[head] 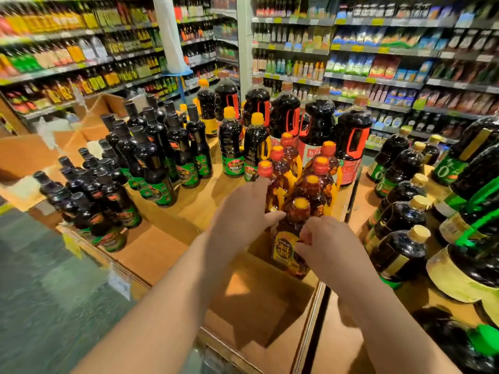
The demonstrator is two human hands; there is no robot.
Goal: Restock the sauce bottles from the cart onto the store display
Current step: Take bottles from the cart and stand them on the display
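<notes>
I see both hands at the nearest amber bottle [293,233]: left hand [243,211] fingers straight against it, right hand [328,244] pinching its handle; bare display board [151,249] near left.

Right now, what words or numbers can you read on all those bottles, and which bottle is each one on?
"0": big white numeral on the green label of a dark bottle at the right.
"0": again on a smaller dark bottle beside it.
Yellow label on the amber bottle that the left hand and right hand touch: large characters, too blurred to read.
Red-handled jugs: white and red labels with characters, unreadable.
Shelf price tags: too small.
</notes>
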